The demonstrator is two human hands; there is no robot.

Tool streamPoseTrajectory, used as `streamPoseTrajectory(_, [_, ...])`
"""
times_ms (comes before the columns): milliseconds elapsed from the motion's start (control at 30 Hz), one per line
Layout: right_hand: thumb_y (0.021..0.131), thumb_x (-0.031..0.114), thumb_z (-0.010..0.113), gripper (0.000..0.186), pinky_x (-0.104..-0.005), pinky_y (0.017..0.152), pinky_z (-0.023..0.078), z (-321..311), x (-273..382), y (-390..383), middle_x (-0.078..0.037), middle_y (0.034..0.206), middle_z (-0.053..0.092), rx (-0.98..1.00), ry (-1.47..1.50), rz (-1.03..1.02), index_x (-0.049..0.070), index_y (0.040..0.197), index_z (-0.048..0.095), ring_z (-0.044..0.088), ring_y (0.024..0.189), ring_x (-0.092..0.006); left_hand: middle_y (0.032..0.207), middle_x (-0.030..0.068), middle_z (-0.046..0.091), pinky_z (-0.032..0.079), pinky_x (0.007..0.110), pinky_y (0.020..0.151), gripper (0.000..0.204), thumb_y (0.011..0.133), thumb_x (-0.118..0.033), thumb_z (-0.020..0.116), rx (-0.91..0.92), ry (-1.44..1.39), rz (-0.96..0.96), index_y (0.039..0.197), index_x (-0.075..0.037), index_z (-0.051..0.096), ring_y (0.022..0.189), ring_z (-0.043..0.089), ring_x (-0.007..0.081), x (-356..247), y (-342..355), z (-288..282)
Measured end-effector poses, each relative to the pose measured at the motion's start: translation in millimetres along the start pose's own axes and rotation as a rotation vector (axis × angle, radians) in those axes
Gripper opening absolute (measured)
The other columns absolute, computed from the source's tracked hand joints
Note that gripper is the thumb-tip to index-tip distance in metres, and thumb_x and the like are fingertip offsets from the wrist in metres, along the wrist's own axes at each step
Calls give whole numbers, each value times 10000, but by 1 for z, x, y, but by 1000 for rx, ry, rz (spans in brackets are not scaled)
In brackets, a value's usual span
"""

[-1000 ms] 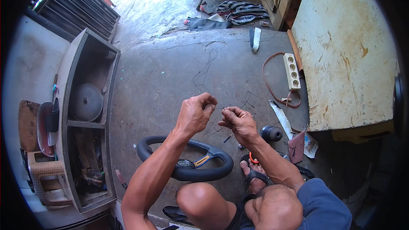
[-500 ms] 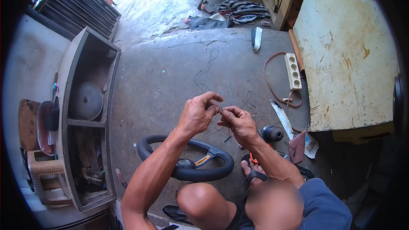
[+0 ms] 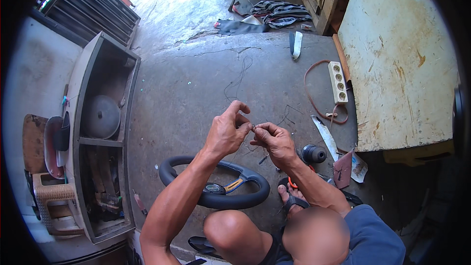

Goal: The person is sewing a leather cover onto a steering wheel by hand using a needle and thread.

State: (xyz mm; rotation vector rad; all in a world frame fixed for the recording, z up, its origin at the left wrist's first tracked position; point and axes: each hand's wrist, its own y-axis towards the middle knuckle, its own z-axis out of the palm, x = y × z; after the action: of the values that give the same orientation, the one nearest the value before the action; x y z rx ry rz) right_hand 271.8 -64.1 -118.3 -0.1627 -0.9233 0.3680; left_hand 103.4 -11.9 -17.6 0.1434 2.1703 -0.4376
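Observation:
My left hand (image 3: 226,131) and my right hand (image 3: 275,142) meet fingertip to fingertip above the floor. Each pinches thumb against index finger on a thin dark thread (image 3: 253,127); its exact shape between the fingers is too small to make out. The other left fingers are bent and lifted. Beyond my hands, loose dark thread (image 3: 238,79) lies in loops on the floor. A black steering wheel (image 3: 234,201) with a yellow-trimmed spoke lies in front of my knee, partly hidden under my left forearm.
Right of my hands are a black cylindrical object (image 3: 314,154), a white strip (image 3: 325,135), a reddish-brown piece (image 3: 342,169) and a power strip (image 3: 337,82) with a brown cord. An open metal cabinet (image 3: 125,142) stands left. A pale worn panel (image 3: 402,68) is at right.
My left index finger has curled in slightly, and the fingertips of both hands stay together on the thread. The wheel and floor items have not moved.

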Motion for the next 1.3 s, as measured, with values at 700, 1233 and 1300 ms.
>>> streamPoseTrajectory(700, [990,282,720,332,-348,879,600,-1,-2,1,-68,1051,695,-18,-2,2,-14,1135,679,675,944,-146,950,145,768,568,354,794,320,918,-125,710,0,18,-21,1185,2,587,914,743,208,1,1,0])
streamPoseTrajectory(1233, [979,299,733,357,-343,877,598,-2,0,1,-76,1048,698,-12,-10,-7,-21,1129,681,678,942,-152,943,138,769,574,349,792,323,911,-115,718,4,28,-38,1186,-3,591,904,746,205,0,1,1])
streamPoseTrajectory(1300, [978,299,734,357,-345,877,598,-2,-1,0,-77,1048,698,-12,-8,-8,-21,1128,681,678,945,-154,942,138,769,574,349,792,325,911,-116,719,4,25,-40,1187,-4,591,903,746,205,0,1,1])
